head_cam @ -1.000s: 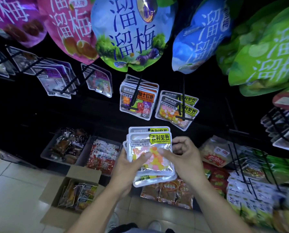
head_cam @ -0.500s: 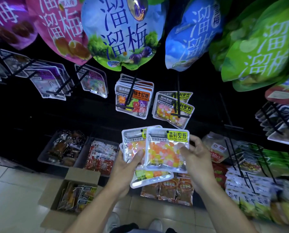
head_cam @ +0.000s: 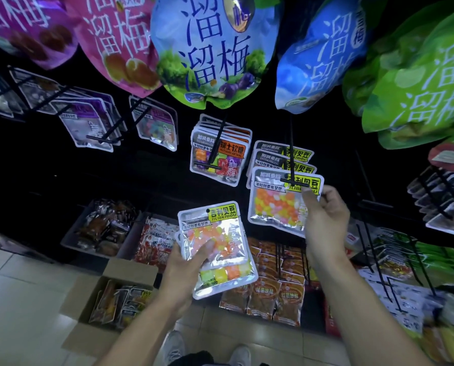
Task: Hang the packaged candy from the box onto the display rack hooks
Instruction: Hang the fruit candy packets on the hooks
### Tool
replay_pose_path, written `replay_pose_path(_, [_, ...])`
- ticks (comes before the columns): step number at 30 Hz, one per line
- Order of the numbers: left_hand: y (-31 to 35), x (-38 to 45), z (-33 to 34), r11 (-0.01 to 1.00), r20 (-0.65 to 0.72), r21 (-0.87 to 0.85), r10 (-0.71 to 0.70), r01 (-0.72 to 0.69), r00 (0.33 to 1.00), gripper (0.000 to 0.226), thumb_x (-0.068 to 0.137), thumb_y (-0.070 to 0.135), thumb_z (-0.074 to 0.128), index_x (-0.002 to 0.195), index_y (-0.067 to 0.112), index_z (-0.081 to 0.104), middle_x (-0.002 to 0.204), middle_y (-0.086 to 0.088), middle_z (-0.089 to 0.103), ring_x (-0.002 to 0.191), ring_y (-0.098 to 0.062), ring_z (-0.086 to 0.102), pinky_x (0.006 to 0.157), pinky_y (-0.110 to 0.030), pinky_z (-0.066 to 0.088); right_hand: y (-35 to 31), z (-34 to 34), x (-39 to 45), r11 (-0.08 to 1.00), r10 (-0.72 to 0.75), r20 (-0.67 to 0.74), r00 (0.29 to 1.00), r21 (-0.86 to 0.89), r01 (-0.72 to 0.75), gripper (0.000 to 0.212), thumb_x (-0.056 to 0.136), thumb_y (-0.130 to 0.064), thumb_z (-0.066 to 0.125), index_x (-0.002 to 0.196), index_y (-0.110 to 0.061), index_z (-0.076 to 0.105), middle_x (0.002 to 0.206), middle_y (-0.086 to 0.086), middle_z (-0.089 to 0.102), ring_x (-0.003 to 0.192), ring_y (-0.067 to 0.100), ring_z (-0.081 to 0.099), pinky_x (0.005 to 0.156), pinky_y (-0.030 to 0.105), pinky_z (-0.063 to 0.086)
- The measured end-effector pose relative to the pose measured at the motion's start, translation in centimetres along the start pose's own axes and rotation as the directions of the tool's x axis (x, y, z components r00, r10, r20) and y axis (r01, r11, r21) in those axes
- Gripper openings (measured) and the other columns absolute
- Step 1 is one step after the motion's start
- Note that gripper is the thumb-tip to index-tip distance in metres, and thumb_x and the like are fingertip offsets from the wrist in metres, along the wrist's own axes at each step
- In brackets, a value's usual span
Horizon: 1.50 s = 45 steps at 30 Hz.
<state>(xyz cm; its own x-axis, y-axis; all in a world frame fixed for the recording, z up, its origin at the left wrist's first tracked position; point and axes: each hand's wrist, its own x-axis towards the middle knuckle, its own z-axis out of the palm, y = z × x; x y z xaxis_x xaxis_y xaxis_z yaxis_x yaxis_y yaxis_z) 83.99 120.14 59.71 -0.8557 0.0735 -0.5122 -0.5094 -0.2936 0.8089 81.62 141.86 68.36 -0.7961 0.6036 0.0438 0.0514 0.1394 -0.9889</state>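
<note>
Head view
Right hand (head_cam: 326, 223): pinching a candy pack (head_cam: 278, 204) by its right edge, thumb on the front near the yellow label.
Candy pack: its top is lying right at the tip bar of a black hook (head_cam: 291, 154); whether the hole is on the hook, I cannot tell.
Hook: already carrying two like packs (head_cam: 273, 155) behind the held one.
Left hand (head_cam: 183, 268): gripping a small stack (head_cam: 215, 249) of candy packs, thumb lying across the front pack's clear window.
Stack: sitting low and left of the held pack, well apart from the hook, with a pack of square candies showing at the bottom.
Box (head_cam: 115, 299): standing open on the tiled floor (head_cam: 22, 299) at lower left, more packs lying inside.
Neighbour hook: holding orange-label packs (head_cam: 218, 157) just left of the target hook.
Top row: big blue bag (head_cam: 212, 48) and green bags (head_cam: 415, 83) hanging overhead.
Bins (head_cam: 104, 228): sitting at the rack's foot, filled with wrapped snacks.
Shoes (head_cam: 207, 350): showing at the bottom edge.
</note>
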Motion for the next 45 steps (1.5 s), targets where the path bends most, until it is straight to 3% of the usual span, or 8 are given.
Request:
replay_pose_path(6, [0.4,-0.6,0.0,1.0,0.01,-0.002,0.01,-0.01,1.0,0.1,0.061,0.057,0.088,0.145,0.027,0.045,0.129,0.007,0.072,0.103,-0.009,0.074,0.108,-0.049,0.045,0.8,0.9,0.5,0.999,0.027,-0.052,0.998,0.027,-0.026,0.018,0.103,-0.023,0.061,0.085,-0.02,0.057,0.068,0.007,0.033,0.064,0.02,0.031,0.065,0.035,0.033])
replay_pose_path(11, [0.5,-0.9,-0.2,1.0,0.017,-0.002,0.031,-0.031,0.999,0.086,0.068,0.052,0.083,0.143,0.03,0.047,0.124,0.011,0.072,0.103,-0.004,0.071,0.101,-0.041,0.043,1.1,2.3,3.0,0.998,0.006,-0.124,0.992,0.067,0.002,0.018,0.099,-0.029,0.067,0.083,-0.023,0.062,0.083,0.0,0.064,0.077,0.01,0.058,0.075,0.027,0.046])
replay_pose_path(16, [0.3,-0.7,-0.6,0.999,0.022,-0.012,0.03,-0.03,0.999,0.075,0.067,0.045,0.086,0.134,0.027,0.058,0.119,0.005,0.077,0.107,-0.016,0.075,0.103,-0.056,0.053,2.0,3.3,5.8,0.991,0.079,-0.173,0.982,0.12,-0.058,0.017,0.095,-0.033,0.072,0.081,-0.023,0.07,0.079,-0.005,0.069,0.074,0.009,0.064,0.075,0.028,0.052])
replay_pose_path(24, [0.2,-1.0,-0.8,0.997,0.043,-0.054,0.064,-0.062,0.997,0.044,0.088,0.022,0.077,0.128,0.027,0.059,0.113,0.005,0.079,0.098,-0.01,0.077,0.06,-0.02,0.059,2.9,2.9,5.5,0.99,0.116,-0.294,0.949,0.106,-0.088,0.022,0.087,-0.028,0.08,0.098,-0.026,0.062,0.097,-0.002,0.067,0.089,0.01,0.063,0.075,0.014,0.047])
replay_pose_path(32, [-0.2,-0.8,0.1,0.997,0.045,-0.041,0.073,-0.071,0.996,0.064,0.072,0.033,0.086,0.13,0.025,0.06,0.117,0.0,0.078,0.108,-0.021,0.076,0.093,-0.048,0.061,2.1,2.9,-4.8,0.962,0.202,0.399,0.895,-0.253,-0.104,0.028,0.076,-0.044,0.086,0.086,-0.021,0.073,0.08,-0.001,0.073,0.07,0.012,0.067,0.065,0.024,0.054])
replay_pose_path(35, [-0.6,-0.7,0.5,0.997,0.061,-0.006,0.075,-0.075,0.995,0.065,0.073,0.038,0.091,0.13,0.028,0.06,0.119,0.002,0.077,0.11,-0.019,0.075,0.096,-0.045,0.059,2.3,2.7,-5.0,0.951,0.196,0.411,0.89,-0.299,-0.072,0.024,0.077,-0.042,0.087,0.081,-0.023,0.074,0.078,0.005,0.073,0.072,0.026,0.067,0.068,0.039,0.056])
replay_pose_path(40, [-0.8,-0.2,1.1,0.998,0.021,0.012,0.058,-0.058,0.998,0.113,0.053,0.054,0.1,0.147,0.026,0.046,0.132,-0.002,0.071,0.121,-0.025,0.069,0.11,-0.055,0.048,2.4,1.5,-4.0,0.963,0.229,0.35,0.908,-0.22,-0.158,0.023,0.091,-0.03,0.077,0.084,-0.015,0.061,0.082,0.002,0.072,0.069,0.013,0.061,0.07,0.048,0.056])
replay_pose_path(45, [-1.1,0.3,0.6,0.999,0.053,-0.002,0.053,-0.053,0.997,0.088,0.055,0.038,0.102,0.131,0.017,0.062,0.119,-0.01,0.077,0.109,-0.035,0.074,0.099,-0.059,0.055,1.9,0.2,-2.9,0.987,0.113,0.271,0.956,-0.138,-0.078,0.007,0.099,-0.021,0.065,0.103,-0.02,0.059,0.077,-0.009,0.072,0.06,0.013,0.056,0.056,0.019,0.045])
